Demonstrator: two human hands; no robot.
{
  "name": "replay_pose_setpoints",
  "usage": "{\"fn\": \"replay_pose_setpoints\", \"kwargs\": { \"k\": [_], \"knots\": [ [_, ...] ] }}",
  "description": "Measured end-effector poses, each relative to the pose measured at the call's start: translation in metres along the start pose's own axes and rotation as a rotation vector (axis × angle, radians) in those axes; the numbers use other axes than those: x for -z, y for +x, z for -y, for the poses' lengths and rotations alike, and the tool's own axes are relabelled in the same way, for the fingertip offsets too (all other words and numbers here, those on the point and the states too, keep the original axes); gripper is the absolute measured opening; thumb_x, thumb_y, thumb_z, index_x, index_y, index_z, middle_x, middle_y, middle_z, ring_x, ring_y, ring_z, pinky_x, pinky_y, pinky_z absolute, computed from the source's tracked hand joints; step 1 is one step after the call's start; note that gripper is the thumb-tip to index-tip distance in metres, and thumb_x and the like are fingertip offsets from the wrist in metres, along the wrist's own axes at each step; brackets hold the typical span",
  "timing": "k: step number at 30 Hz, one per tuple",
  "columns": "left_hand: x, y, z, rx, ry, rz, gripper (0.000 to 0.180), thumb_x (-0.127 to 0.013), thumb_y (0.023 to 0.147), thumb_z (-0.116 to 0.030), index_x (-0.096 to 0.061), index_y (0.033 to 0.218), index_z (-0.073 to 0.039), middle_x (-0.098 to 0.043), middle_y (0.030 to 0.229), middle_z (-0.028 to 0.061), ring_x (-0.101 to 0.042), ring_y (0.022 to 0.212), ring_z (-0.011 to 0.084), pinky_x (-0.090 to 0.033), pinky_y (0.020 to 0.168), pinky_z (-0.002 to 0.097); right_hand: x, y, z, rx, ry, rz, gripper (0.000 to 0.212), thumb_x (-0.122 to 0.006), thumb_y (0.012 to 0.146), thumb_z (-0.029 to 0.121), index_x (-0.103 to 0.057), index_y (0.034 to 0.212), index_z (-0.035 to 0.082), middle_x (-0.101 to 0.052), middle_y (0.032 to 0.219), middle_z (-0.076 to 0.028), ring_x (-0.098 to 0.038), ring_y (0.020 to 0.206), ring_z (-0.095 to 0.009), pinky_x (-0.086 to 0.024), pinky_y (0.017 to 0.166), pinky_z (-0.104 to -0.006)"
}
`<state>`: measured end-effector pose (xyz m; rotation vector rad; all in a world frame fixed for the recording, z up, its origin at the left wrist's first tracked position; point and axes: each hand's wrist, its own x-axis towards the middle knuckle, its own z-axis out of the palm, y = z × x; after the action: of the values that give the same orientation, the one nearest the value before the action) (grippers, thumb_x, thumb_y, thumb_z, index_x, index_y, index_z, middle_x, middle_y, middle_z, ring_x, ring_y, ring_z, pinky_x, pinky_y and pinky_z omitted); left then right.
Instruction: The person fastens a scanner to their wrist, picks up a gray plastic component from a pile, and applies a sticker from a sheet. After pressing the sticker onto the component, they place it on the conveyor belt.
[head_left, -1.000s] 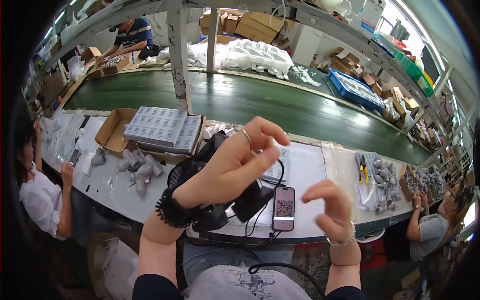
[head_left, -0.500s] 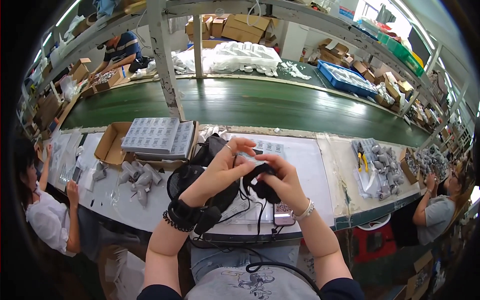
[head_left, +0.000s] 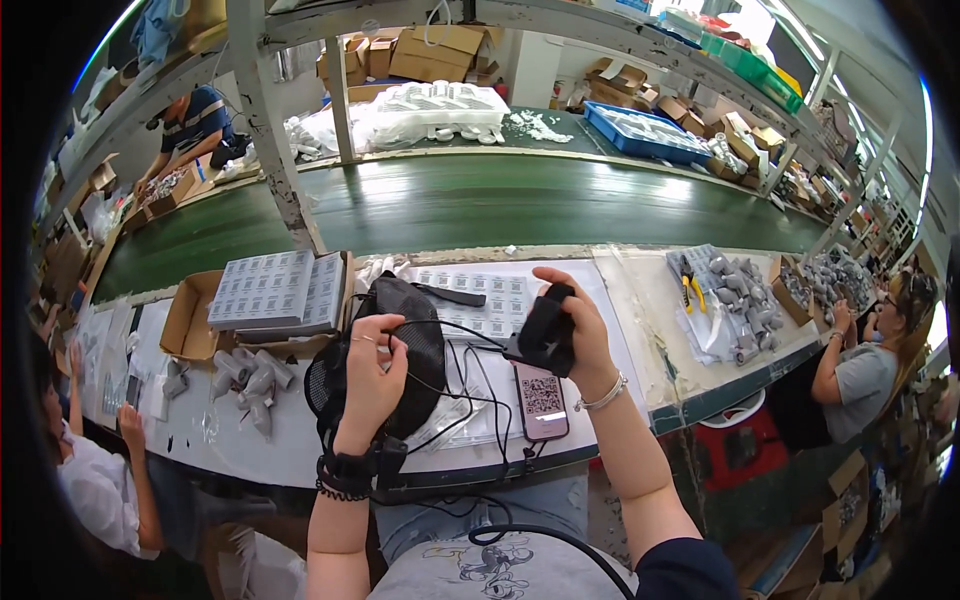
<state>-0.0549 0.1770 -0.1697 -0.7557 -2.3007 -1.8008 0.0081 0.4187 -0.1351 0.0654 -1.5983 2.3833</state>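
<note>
Right grip clasping a matte black strap, bulky and folded, left grip pinching a thin black cable

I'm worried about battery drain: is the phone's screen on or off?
On: the phone has a lit display showing a square code.

A smartphone, grey parts, a black bag and a cardboard box are lying on a white-topped workbench.

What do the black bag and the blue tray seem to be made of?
Black bag: probably matte synthetic fabric, from its soft folds and mesh-like side; fibre unclear. Blue tray: likely smooth rigid plastic, from its even colour and stiff walls.
</note>
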Motion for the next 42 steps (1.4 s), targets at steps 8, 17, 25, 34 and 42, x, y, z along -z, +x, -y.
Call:
{"fn": "replay_pose_setpoints", "kwargs": {
  "k": [8,17,25,34,42],
  "knots": [
    [-0.015,-0.015,-0.062,-0.470,0.405,-0.112,0.038,-0.061,0.066,0.000,-0.053,0.103,-0.003,-0.051,0.100,0.0098,-0.048,0.099,0.0274,-0.034,0.093,0.0377,-0.002,-0.013,-0.020,-0.143,0.501,-0.034,0.031,-0.036,0.090,0.020,-0.044,0.115,0.003,-0.053,0.088,-0.011,-0.056,0.076,-0.023,-0.049,0.071,-0.0350],
    [-0.031,-0.053,-0.054,-0.604,0.479,-0.105,0.038,-0.063,0.068,-0.009,-0.054,0.104,-0.009,-0.051,0.104,0.0071,-0.048,0.102,0.0260,-0.026,0.098,0.0442,-0.021,-0.024,-0.030,-0.331,0.820,-0.338,0.022,-0.039,0.089,0.022,-0.051,0.094,0.004,-0.057,0.079,-0.013,-0.059,0.075,-0.027,-0.049,0.074,-0.0446],
    [-0.016,-0.025,-0.071,-0.525,0.492,-0.029,0.039,-0.068,0.066,-0.013,-0.055,0.103,-0.007,-0.052,0.109,0.0099,-0.048,0.104,0.0290,-0.025,0.099,0.0460,-0.032,-0.030,-0.015,-0.365,0.712,-0.103,0.015,-0.046,0.086,0.018,-0.054,0.086,0.005,-0.061,0.082,-0.012,-0.061,0.080,-0.025,-0.050,0.077,-0.0445],
    [-0.022,-0.017,-0.034,-0.426,0.245,0.466,0.027,-0.064,0.076,-0.016,-0.054,0.096,-0.002,-0.057,0.070,0.0089,-0.058,0.065,0.0210,-0.046,0.060,0.0324,-0.050,-0.030,0.004,-0.370,0.694,0.024,0.013,-0.053,0.082,0.010,-0.052,0.095,0.006,-0.058,0.090,-0.008,-0.056,0.092,-0.020,-0.046,0.085,-0.0354],
    [-0.041,-0.036,-0.054,0.258,-0.915,0.415,0.036,-0.035,0.096,-0.032,-0.054,0.093,-0.003,-0.043,0.052,-0.0003,-0.038,0.049,0.0040,-0.027,0.044,0.0177,-0.062,-0.039,-0.026,-0.016,0.641,0.019,0.030,-0.049,0.085,0.005,-0.044,0.114,0.004,-0.057,0.104,-0.013,-0.056,0.098,-0.022,-0.045,0.087,-0.0349]
  ]
}}
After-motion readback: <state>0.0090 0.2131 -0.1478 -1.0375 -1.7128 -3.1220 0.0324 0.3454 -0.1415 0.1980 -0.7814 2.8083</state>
